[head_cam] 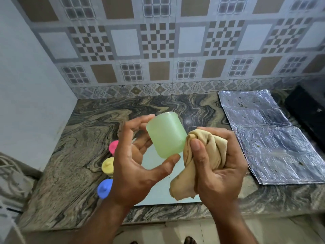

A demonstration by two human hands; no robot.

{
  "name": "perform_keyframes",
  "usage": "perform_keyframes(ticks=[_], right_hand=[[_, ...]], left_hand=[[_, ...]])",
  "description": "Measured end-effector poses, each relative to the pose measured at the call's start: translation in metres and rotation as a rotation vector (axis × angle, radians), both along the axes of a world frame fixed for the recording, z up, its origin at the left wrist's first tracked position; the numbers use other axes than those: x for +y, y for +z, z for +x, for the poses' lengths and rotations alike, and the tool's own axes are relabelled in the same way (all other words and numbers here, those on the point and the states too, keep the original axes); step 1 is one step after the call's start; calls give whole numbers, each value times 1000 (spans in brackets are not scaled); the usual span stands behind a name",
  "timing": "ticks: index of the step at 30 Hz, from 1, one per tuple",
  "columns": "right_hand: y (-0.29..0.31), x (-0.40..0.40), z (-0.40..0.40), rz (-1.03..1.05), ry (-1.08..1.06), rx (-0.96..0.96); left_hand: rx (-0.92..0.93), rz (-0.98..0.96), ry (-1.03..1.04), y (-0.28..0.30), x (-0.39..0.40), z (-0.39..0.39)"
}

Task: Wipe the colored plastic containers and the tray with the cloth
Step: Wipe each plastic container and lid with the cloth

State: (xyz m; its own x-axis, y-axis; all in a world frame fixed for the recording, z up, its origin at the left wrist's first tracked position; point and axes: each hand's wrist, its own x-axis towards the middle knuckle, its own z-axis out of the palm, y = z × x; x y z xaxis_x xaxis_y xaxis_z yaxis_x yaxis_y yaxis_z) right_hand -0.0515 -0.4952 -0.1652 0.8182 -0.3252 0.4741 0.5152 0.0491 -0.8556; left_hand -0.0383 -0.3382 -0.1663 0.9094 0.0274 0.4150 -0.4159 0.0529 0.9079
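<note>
A pale green cup (166,135) is held tilted above the desk (73,138) by the left hand (139,161): the thumb tip is pressed against its lower edge and the fingers are curled round its far side, so the left grip is closed on the cup. Which end of the cup faces the camera cannot be told. A beige cloth (205,155) is bunched in the right hand (219,166), whose thumb is laid over the folds and whose fingers are wrapped round the bundle; the right grip is closed on the cloth. The cloth is pressed against the cup's right side, and a loose tail of it hangs below the palm. Beneath both hands a pale tray (158,191) lies flat on the marbled desk, near its front edge and largely hidden by the hands. Just left of the tray, partly covered by the left wrist, three small lidded pots are lined up from back to front: a pink pot (113,147), a yellow pot (107,165) and a blue pot (104,188). Well apart to the right, a creased foil sheet (274,138) is spread on the desk. A patterned tile wall (158,41) rises behind.
</note>
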Motion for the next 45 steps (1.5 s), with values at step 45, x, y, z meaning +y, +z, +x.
perform_keyframes(ticks=[45], right_hand=[[22,-9,18,-263,-31,78]], left_hand=[[-146,322,167,2,15,-2]])
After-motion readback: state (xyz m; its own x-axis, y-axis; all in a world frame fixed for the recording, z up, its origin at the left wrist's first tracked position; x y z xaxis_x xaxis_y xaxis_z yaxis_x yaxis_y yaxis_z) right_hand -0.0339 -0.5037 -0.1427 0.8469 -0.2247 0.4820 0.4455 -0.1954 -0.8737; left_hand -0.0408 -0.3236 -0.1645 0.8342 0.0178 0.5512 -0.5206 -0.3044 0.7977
